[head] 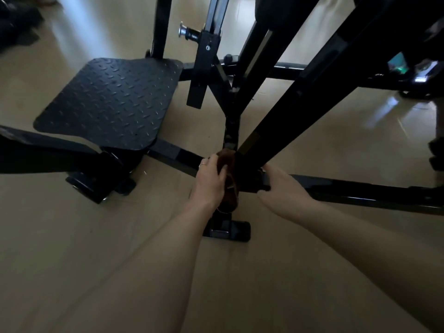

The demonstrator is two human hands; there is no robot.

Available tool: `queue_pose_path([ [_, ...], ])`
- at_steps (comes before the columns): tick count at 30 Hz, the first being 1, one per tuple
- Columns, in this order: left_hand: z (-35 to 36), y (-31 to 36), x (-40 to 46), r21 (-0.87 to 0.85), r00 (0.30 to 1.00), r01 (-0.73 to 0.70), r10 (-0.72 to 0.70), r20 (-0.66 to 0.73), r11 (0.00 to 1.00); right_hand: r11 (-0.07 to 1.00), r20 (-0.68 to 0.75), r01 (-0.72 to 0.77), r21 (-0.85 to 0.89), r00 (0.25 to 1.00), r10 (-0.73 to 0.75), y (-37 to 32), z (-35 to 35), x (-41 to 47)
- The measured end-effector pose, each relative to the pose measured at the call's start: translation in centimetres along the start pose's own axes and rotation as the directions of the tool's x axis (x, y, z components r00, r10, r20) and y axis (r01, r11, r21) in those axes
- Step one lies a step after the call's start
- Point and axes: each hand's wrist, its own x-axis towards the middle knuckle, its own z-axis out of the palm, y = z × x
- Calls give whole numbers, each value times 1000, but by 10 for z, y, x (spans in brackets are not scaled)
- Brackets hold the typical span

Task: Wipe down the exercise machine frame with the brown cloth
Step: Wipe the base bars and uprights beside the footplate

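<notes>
Brown cloth (228, 169) bunched in left hand (211, 179), pressed against black frame (276, 116) junction near floor; right hand (283, 186) steadies base bar, grip unclear; mid-wipe, next stroke up slanted post

Gym: black exercise machine (276, 75), footplate (108, 102).

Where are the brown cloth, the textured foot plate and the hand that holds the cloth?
brown cloth (228, 164): head view, on its upper bunched part beside the thumb.
textured foot plate (113, 99): head view, on the middle of its patterned top.
left hand (209, 181): head view, on the back of the hand.
</notes>
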Motion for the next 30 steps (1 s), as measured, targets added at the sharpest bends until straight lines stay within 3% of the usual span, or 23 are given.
queue_pose_path([
  [3, -3, -25, -15, 114, 994, -97, 90, 61, 989, 938, 173, 33, -346, 985, 29, 4, -6, 7],
  [5, 5, -44, -34, 193, 980, -121, 86, 177, 974, 863, 267, 143, -484, 964, -10, -2, -8, 4],
  [7, 17, -59, -50, 260, 957, -112, 34, 287, 959, 741, 345, 301, -600, 933, -100, -13, -11, -2],
  [9, 22, -66, -53, 276, 952, -95, 6, 307, 957, 588, 414, 446, -674, 888, -199, -23, -12, -6],
  [14, 16, -60, -39, 325, 932, -94, -31, 360, 941, 465, 478, 548, -695, 836, -272, -39, -14, 8],
  [17, 15, -58, -41, 377, 932, -162, 16, 362, 912, 491, 461, 578, -652, 816, -349, -30, -2, 17],
  [22, 10, -57, -43, 395, 937, -242, 107, 334, 886, 245, 530, 687, -685, 699, -480, 2, 26, 34],
  [26, 7, -60, -58, 439, 930, -315, 181, 320, 842, 132, 532, 730, -670, 596, -601, 3, 38, 45],
  [30, -14, -70, -93, 489, 877, -404, 175, 447, 773, 278, 404, 708, -649, 631, -662, -23, 40, 53],
])
